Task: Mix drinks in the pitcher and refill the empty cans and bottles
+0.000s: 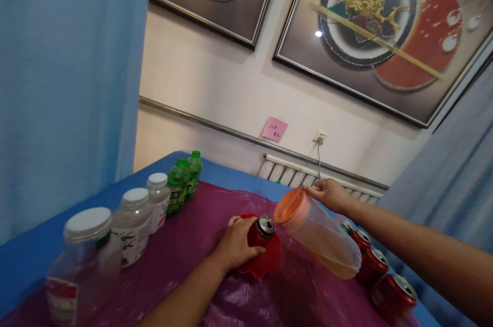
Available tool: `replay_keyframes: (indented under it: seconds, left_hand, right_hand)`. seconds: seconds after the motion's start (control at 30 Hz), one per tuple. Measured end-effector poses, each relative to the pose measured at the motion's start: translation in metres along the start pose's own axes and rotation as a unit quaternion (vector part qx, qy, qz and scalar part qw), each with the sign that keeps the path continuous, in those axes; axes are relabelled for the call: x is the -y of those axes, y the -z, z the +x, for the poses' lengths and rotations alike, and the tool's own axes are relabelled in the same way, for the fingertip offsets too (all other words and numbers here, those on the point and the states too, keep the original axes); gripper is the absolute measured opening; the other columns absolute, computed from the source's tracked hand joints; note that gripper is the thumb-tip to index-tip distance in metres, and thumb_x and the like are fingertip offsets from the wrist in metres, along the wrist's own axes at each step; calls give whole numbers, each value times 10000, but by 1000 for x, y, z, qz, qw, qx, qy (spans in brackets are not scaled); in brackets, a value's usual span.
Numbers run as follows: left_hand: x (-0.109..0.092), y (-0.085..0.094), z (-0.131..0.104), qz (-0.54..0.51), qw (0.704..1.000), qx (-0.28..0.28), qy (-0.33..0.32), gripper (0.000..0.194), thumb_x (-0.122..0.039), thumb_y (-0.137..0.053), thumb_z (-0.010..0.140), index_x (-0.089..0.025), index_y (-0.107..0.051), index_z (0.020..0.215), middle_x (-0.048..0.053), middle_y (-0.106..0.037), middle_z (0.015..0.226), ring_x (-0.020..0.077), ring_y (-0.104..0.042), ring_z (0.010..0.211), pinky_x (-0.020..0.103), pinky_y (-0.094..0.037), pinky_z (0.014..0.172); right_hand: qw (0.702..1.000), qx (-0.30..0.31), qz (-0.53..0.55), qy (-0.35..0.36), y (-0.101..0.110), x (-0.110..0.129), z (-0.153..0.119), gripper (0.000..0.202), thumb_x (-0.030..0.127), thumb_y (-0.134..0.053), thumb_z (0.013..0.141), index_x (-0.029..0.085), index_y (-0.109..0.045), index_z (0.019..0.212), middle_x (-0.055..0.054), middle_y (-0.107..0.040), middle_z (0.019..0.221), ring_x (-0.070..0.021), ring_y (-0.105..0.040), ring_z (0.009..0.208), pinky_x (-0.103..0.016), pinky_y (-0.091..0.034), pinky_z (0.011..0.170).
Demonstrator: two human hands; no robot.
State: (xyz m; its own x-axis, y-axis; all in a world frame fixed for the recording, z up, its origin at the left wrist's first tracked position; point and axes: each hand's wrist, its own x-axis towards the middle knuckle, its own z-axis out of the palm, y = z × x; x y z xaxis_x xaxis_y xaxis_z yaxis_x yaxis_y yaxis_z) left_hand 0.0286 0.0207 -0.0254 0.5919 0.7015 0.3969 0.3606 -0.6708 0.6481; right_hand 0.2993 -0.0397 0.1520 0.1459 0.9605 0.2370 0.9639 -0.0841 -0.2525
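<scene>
My left hand [239,246] is wrapped round a dark red drink can [261,233], which stands upright with its open top showing. Beneath the can lies a red mat [265,261] with a wavy edge. My right hand [330,195] grips a clear plastic pitcher [321,232] near its upper side; the fingers partly hide the grip. The pitcher is tilted, its orange lid [289,208] leaning toward the can, close to its right. Pale brownish liquid lies along the pitcher's lower side. No stream between lid and can can be made out.
Along the left stand white-capped clear jars [133,224] and two green bottles [179,187]. Several red cans [393,299] line the right, behind the pitcher. A purple plastic sheet [181,260] covers the blue tabletop [154,172]. A radiator [285,170] stands against the wall.
</scene>
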Motion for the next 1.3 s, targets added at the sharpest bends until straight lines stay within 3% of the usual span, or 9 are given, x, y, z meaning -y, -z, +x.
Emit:
replay_keyframes:
  seconds: [1.3]
  left_hand:
    - [-1,-1,-1,-6,1000,-6,-4,662,-379,-904,595,-278,-646,1196,33,-720,1254,324,-614,1175,473,-289,1122]
  right_hand:
    - [1000,-18,1,2,-2,4,-4,692,884,-433,732,251,-308,483,49,-251,477,-112,-265,478,-288,-155,470]
